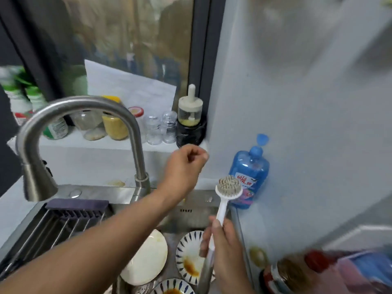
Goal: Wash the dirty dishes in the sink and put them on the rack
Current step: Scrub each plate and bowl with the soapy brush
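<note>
My right hand (222, 251) grips the white handle of a dish brush (228, 187), bristles up, above the sink (191, 211). My left hand (184, 166) reaches across over the sink's back edge, fingers curled, holding nothing, a little left of the blue dish soap bottle (249, 177) whose cap is flipped open. In the sink lie a white plate (146, 259) with a brownish rim and a blue-striped plate (191, 257) smeared with brown sauce. A second striped dish (171, 288) shows at the bottom edge. The roll-up rack (53, 228) spans the sink's left part.
A curved steel faucet (84, 107) arches over the sink's left side. Jars and bottles (114, 124) line the windowsill behind, with a brush-topped jar (191, 111) at its right end. A grey wall (297, 124) stands at the right. Blurred red-capped containers (297, 272) sit bottom right.
</note>
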